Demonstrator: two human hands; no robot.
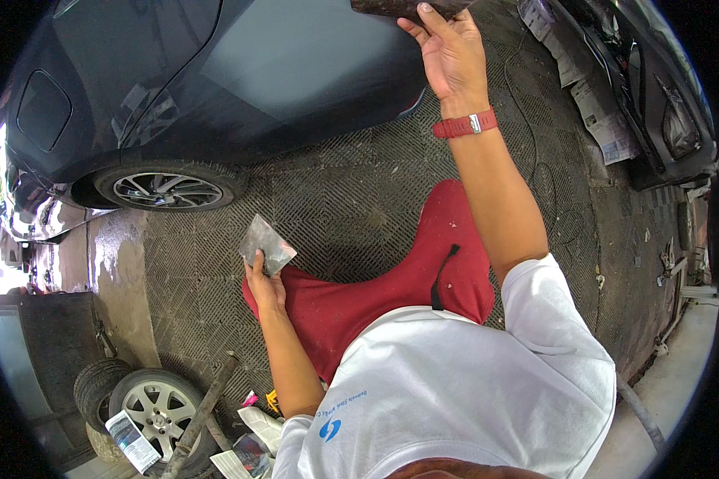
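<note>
nearest the camera is the person's white t-shirt [455, 391], and past it the red trousers [399, 279] of a leg folded over the dark grated floor [343, 199]. the left hand [265, 289] rests low beside the knee, its grip closed around the lower edge of a grey, smeared flat scraper [267, 243] that stands tilted above the fingers. behind and to the left of that arm, at the lower edge, lie a loose wheel with a silver rim [158, 407], a stack of tyres [96, 383], a long wooden handle [204, 411] leaning across them and some crumpled papers [252, 435].

the right arm reaches up and away, a red wristband [465, 124] around the wrist. the right hand [449, 49] is raised near the top edge, fingers spread and curled under a dark brown flat block [407, 6]; its grip holds that block from below, though most of the block is cut off by the rim. the block sits just beside the side panel of a dark blue car [240, 72], whose rear wheel [168, 190] stands on the grating. far right, sheets of newspaper [595, 104] lie on the floor beside a second dark car [663, 96].
</note>
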